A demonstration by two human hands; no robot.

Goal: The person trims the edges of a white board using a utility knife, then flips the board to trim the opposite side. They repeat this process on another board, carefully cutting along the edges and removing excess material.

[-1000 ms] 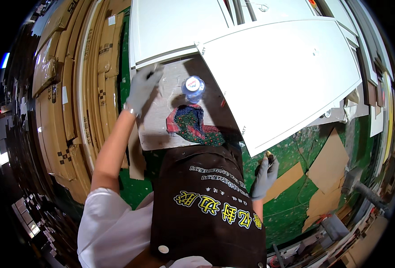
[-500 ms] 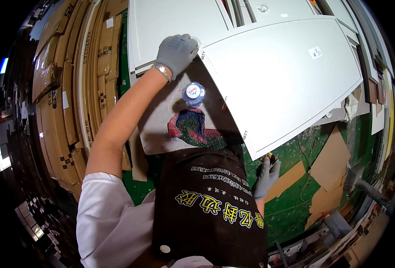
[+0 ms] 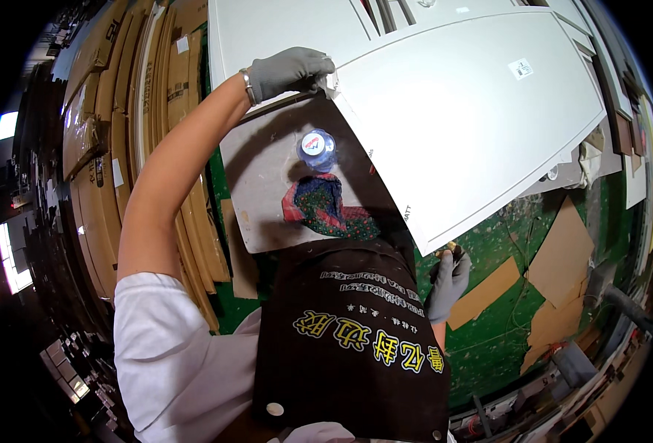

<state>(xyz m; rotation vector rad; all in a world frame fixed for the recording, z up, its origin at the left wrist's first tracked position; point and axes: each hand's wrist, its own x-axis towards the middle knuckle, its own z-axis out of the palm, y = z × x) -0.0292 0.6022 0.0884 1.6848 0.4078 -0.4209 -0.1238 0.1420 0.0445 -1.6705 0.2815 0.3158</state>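
A large white panel (image 3: 474, 125) lies in front of me, a small label stuck on its face. My left hand (image 3: 286, 72), in a grey glove, is closed at the panel's far left corner. Its fingertips pinch a thin whitish film (image 3: 332, 83) that stands out from the corner. At the near corner of the panel is my right hand (image 3: 448, 284), also gloved, with its fingers closed round a small yellowish-brown object (image 3: 450, 249); its kind I cannot make out. Between my arms a clear bluish bottle (image 3: 317, 150) stands beside a crumpled patterned cloth (image 3: 323, 207).
Bottle and cloth rest on a grey board (image 3: 256, 177). More white panels (image 3: 282, 37) lie beyond. Flat cardboard packages (image 3: 145, 111) stand stacked along the left. Cardboard sheets (image 3: 559, 251) lie on the green floor (image 3: 489, 354) at right.
My left hand has turned sideways at the far corner, and the film now shows lifted there. The right hand stays by the near corner, slightly farther right in view.
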